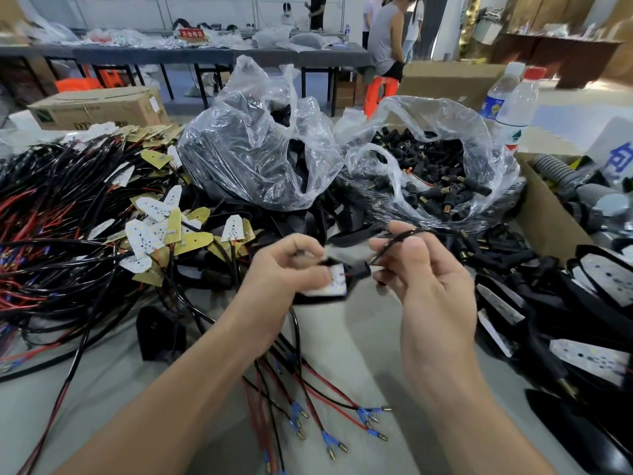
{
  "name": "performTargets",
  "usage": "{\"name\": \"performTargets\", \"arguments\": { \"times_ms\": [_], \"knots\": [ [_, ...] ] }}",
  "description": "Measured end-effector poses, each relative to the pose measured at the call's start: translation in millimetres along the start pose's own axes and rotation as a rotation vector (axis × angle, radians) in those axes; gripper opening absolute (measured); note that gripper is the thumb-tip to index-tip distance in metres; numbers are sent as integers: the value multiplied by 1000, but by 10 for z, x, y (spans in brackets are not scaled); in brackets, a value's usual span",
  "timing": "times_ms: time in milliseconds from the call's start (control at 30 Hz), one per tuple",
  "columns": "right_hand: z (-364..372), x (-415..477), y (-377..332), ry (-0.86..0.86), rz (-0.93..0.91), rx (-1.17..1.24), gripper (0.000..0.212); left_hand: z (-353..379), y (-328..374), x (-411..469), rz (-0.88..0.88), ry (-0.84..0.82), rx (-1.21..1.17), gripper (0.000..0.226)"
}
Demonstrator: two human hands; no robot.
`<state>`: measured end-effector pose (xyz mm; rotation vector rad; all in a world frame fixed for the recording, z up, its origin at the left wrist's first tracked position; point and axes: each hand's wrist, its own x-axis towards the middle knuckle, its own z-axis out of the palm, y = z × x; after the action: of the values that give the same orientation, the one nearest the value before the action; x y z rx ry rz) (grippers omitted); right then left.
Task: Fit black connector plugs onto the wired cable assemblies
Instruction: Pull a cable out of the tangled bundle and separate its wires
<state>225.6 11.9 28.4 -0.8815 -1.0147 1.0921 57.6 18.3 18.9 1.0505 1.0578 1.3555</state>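
Hands meet over the grey table (359, 354), near the middle of the view. The left hand (284, 272) has its fingers curled, and its thumb and fingertips pinch a small black housing carrying a white LED board (330, 286). The right hand (428, 282) pinches a thin black cable (399, 238) between thumb and forefinger, its other fingers loosely curled. The cable arcs over the right fingertips. A black connector plug (360, 271) sits between the two hands, just beside the right edge of the LED board. Blur prevents a finding on whether it is fully seated.

Below the left wrist, red and black leads (329, 423) with blue crimp sleeves and brass tips fan out across the table.

Behind the hands stand two clear plastic bags. The right bag (479, 132) is open and holds loose black plugs (431, 156) with brass ends, and more plugs lie spilled in front of it. The left bag (246, 149) holds dark parts that cannot be identified.

To the left lies a large tangle of black and red wired assemblies (51, 207), with white and yellow LED boards (147, 234) at its near edge. To the right lies a stack of black housings (599, 279) fitted with boards. Two water bottles (513, 104) stand behind the right bag. A cardboard box (99, 108) lies at far left. People (387, 36) stand at a long table in the background.
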Motion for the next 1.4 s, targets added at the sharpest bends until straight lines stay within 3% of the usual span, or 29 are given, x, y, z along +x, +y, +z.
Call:
{"name": "performTargets", "arguments": {
  "times_ms": [133,233,433,567,667,733,933,1067,1167,1300,1400],
  "knots": [
    [-62,73,-53,-37,77,-92,26,40,-61,-77,-87,-429,266,33],
    [-26,39,-30,-136,130,-94,23,101,-84,-106,-100,-524,340,34],
    [-63,86,23,-314,167,-190,27,102,-154,-98,-124,-392,411,15],
    [-64,76,64,-414,199,-258,29,112,-171,-113,-88,-339,477,27],
    [-66,79,44,-510,169,-285,30,89,-162,-98,-81,-304,513,18],
    [-59,75,35,-533,162,-275,31,97,-153,-104,-71,-329,524,32],
    [-103,113,51,-349,262,-68,46,124,-152,-139,-156,-420,558,33],
    [-148,162,18,-235,327,97,37,170,-135,-189,-218,-519,641,30],
    [-171,192,28,-168,316,82,27,239,-142,-246,-224,-583,694,36],
    [-208,210,59,-220,359,-53,22,332,-148,-212,-213,-320,407,25],
    [-264,190,79,-390,404,-190,21,291,-151,-168,-215,-116,367,37]
  ]
}}
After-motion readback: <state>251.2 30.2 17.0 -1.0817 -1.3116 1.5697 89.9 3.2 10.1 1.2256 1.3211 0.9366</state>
